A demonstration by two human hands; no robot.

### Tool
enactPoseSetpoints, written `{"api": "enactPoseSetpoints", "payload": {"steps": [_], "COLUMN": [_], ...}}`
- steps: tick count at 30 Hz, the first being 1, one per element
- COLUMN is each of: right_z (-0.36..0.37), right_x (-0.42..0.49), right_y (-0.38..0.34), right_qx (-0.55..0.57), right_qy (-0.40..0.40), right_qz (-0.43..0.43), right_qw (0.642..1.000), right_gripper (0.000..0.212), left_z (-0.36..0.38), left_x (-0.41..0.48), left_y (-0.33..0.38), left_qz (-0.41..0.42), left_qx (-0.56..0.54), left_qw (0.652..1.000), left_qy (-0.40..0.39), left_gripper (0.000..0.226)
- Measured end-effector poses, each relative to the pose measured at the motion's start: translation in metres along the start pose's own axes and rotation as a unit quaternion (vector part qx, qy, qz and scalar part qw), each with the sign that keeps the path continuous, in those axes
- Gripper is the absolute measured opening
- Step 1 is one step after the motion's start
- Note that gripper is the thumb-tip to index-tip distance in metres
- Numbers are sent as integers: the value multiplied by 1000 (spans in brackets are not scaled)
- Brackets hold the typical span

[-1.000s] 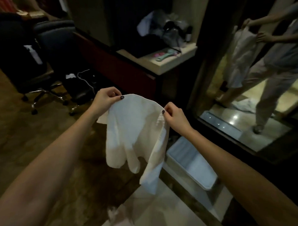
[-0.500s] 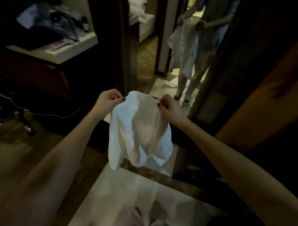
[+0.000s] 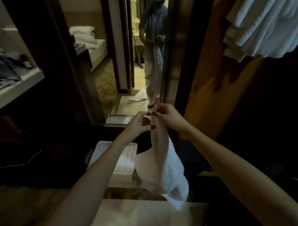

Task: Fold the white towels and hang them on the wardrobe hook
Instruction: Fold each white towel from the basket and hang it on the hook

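A white towel hangs folded in half lengthwise in front of me, its top corners brought together. My left hand and my right hand meet at that top edge, and each pinches the cloth with thumb and fingertips. The towel's lower end droops to knee height over the pale floor. White towels or robes hang inside the open wardrobe at the upper right. No hook can be made out in the dim light.
A tall mirror straight ahead reflects a person holding a towel, a bed and a white towel on the floor. A white tray lies on the floor below my left arm. A cluttered shelf stands at the left. The wooden wardrobe wall is at right.
My hands came together, closing the spread towel into a half fold. My view swung right, from the desk and chair to the mirror and the wardrobe.
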State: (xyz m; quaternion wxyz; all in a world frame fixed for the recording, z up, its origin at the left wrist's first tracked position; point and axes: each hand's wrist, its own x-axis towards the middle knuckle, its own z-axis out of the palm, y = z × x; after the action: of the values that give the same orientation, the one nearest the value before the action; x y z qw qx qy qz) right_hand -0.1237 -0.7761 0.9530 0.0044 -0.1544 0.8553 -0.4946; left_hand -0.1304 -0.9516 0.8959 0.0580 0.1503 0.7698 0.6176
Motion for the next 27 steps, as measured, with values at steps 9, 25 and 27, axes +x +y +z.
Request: {"api": "enactPoseSetpoints", "payload": {"steps": [9,25,27], "right_z": [-68,-162,-166], "right_x": [7,50,57], "right_y": [3,61,74], "right_qx": [135,-17,-112], "right_qy": [37,-124,-134], "right_qz": [-17,11,-5], "right_qw": [990,992,985], "right_gripper": [6,47,29], "left_z": [38,14,6], "left_x": [44,107,105], "left_y": [29,103,104], "left_qz": [19,119,128], "left_qx": [-81,-148,-142], "left_qw": [996,970,963], "left_qy": [-16,152,190], "left_gripper": [30,25,23]}}
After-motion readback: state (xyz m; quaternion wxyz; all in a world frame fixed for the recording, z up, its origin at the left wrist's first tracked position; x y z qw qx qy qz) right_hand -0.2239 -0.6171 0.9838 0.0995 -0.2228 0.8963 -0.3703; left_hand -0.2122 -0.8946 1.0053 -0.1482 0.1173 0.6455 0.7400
